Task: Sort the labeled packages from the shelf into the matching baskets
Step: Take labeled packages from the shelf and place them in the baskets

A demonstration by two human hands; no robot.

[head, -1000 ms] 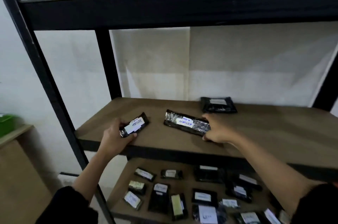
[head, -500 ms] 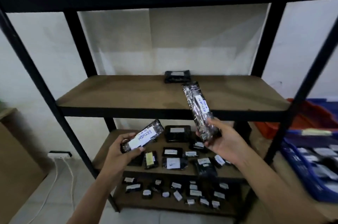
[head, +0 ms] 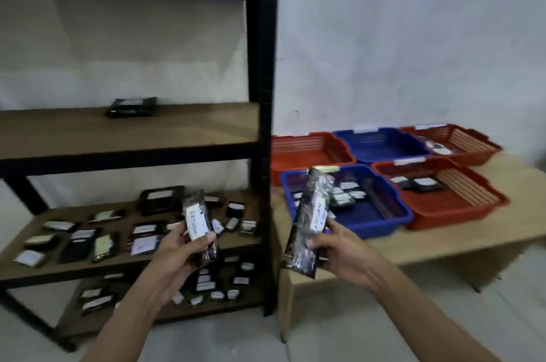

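Note:
My left hand (head: 180, 252) grips a short black package (head: 197, 221) with a white handwritten label, held upright in front of the shelf. My right hand (head: 342, 252) grips a longer shiny black package (head: 310, 223) with a white label, tilted upright before the near blue basket (head: 393, 220). That basket holds several labeled packages. The near red basket (head: 472, 208) holds two packages. Behind stand a red basket (head: 298, 158), a blue basket (head: 381, 146) and another red basket (head: 478, 146).
The black metal shelf (head: 266, 125) stands at left. One black package (head: 131, 107) lies on its middle board; several labeled packages cover the two lower boards (head: 118, 261). The baskets sit on a low wooden table (head: 443, 243). Grey floor lies below.
My view has swung right from the shelf toward the baskets. Both hands, which lifted the packages off the middle board, now hold them upright and closer to the table.

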